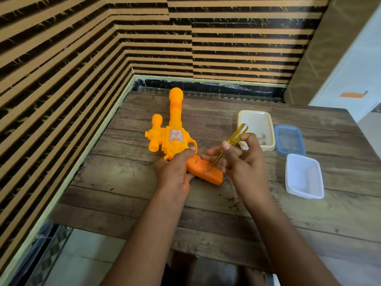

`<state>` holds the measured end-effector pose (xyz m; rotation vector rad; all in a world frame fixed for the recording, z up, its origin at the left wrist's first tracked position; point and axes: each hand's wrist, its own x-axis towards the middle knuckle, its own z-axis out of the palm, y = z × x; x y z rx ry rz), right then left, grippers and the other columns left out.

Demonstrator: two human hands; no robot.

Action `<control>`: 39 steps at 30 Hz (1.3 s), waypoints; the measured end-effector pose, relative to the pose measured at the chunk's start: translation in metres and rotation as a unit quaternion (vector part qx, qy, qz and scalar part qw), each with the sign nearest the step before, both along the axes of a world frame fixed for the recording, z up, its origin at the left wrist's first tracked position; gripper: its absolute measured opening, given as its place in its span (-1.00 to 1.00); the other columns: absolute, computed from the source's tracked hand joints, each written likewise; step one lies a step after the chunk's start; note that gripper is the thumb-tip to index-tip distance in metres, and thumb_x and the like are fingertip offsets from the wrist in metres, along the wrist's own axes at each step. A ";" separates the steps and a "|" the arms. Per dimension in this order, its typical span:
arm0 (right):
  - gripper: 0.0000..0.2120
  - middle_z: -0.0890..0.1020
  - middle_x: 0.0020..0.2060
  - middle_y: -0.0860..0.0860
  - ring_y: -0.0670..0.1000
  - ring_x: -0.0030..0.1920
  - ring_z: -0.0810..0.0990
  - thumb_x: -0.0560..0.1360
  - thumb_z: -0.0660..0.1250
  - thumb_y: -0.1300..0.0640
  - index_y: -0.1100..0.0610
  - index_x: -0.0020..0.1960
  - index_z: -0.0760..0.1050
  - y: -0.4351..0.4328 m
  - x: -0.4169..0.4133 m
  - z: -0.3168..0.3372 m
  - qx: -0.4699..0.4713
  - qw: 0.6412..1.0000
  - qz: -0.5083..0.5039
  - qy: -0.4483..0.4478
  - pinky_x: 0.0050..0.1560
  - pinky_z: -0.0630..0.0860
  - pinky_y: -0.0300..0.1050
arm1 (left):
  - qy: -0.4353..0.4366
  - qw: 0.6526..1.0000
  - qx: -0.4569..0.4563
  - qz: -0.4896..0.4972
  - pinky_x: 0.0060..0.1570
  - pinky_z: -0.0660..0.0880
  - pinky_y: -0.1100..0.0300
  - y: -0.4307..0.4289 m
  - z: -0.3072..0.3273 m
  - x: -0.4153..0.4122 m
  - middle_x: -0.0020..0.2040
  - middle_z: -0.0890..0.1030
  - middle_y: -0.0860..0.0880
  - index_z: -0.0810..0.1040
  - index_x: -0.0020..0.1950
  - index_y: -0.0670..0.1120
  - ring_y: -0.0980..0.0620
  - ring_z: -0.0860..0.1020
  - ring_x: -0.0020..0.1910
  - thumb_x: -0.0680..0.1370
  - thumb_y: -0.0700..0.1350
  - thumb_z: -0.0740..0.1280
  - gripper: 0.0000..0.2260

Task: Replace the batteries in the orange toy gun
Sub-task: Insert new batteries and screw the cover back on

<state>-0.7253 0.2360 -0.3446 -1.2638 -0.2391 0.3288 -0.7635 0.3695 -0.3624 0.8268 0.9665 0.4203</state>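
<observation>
The orange toy gun (172, 133) lies on the wooden table (206, 213), barrel pointing away from me, darker orange grip toward me. My left hand (175, 170) clamps the gun where the trigger guard meets the grip. My right hand (241, 162) holds a screwdriver (237, 137) with a clear yellow handle, tilted, its tip resting on the grip right beside a small screw (204, 171). Two batteries (262, 138) lie in the cream container at the right.
A cream container (255, 122) stands to the right of the gun. A blue lid (289, 140) lies beside it, and a white container (304, 175) sits nearer to me. Striped walls close off the table's left and far sides.
</observation>
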 end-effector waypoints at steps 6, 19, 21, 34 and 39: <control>-0.78 0.65 -0.15 0.46 0.30 -0.10 0.76 0.69 0.22 0.28 0.31 0.25 0.23 0.003 -0.002 0.000 -0.004 1.000 -0.002 0.009 0.03 0.60 0.50 | 0.002 1.000 0.003 0.005 0.02 0.66 -0.27 -0.002 0.003 0.000 0.09 0.75 -0.19 0.64 0.20 -0.18 -0.20 0.73 0.10 0.44 -0.37 0.56 -0.65; -0.76 0.60 -0.26 0.20 0.16 -0.17 0.73 0.57 0.42 0.37 0.37 0.03 0.34 0.004 0.003 -0.007 -0.080 0.987 -0.040 -0.133 -0.02 0.71 0.17 | -0.005 1.000 -0.008 0.018 -0.04 0.67 -0.24 -0.001 0.000 0.001 0.06 0.75 -0.19 0.64 0.04 -0.11 -0.25 0.73 0.10 0.43 -0.37 0.56 -0.73; -0.78 0.45 -0.41 -0.16 -0.11 -0.33 0.58 0.52 0.45 0.42 0.31 -0.02 0.39 0.003 0.003 -0.005 -0.097 0.978 -0.041 -0.178 -0.06 0.67 0.20 | -0.004 1.000 -0.006 0.019 -0.01 0.67 -0.25 -0.001 0.000 0.001 0.04 0.74 -0.18 0.64 0.02 -0.11 -0.24 0.72 0.10 0.44 -0.37 0.56 -0.74; -0.71 0.69 -0.04 -0.01 0.00 -0.05 0.72 0.63 0.36 0.21 0.15 0.35 0.52 0.001 -0.007 0.001 -0.154 0.919 -0.037 -0.361 -0.07 0.60 -0.09 | -0.008 1.000 -0.011 0.002 -0.13 0.70 -0.13 -0.001 0.000 0.001 0.08 0.75 -0.22 0.65 0.22 -0.22 -0.13 0.74 -0.10 0.45 -0.37 0.54 -0.65; -0.69 0.64 -0.07 0.09 0.18 -0.09 0.66 0.56 0.47 0.31 0.20 0.30 0.60 -0.001 -0.006 0.003 -0.117 0.922 -0.070 -0.361 -0.08 0.58 0.16 | 0.008 1.000 -0.009 0.006 -0.18 0.70 -0.09 0.000 -0.002 0.002 0.09 0.75 -0.21 0.64 0.25 -0.20 -0.15 0.74 -0.03 0.44 -0.34 0.56 -0.61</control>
